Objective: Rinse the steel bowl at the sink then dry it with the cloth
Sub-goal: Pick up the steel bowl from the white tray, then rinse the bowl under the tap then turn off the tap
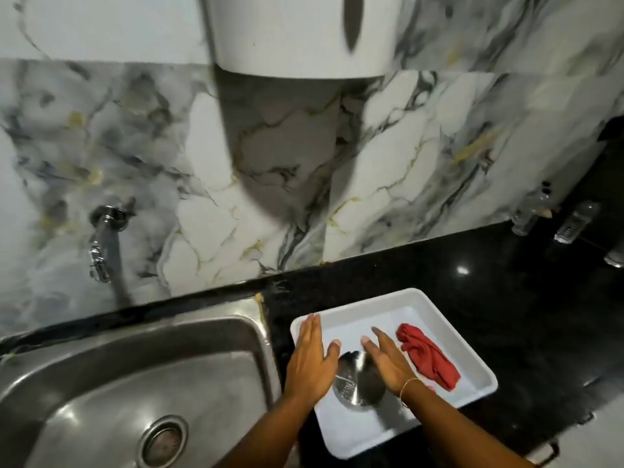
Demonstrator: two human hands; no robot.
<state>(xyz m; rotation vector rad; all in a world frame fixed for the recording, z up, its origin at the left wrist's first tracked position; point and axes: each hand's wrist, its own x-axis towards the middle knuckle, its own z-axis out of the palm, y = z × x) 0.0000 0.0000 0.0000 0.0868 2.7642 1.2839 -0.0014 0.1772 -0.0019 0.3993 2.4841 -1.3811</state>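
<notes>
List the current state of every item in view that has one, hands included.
Round steel bowl: in the white tray, between both hands, not lifted.
Red cloth: crumpled in the tray, untouched.
White rectangular plastic tray: on the black counter, beside the sink.
Steel sink: empty.
Chrome wall tap: no water seen.
Left hand: open, fingers spread.
Right hand: open, beside the bowl.

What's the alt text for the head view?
Two open hands, left and right, flank a steel bowl in a white tray on a black counter; a red cloth lies beside it. Steel sink at left.
</notes>
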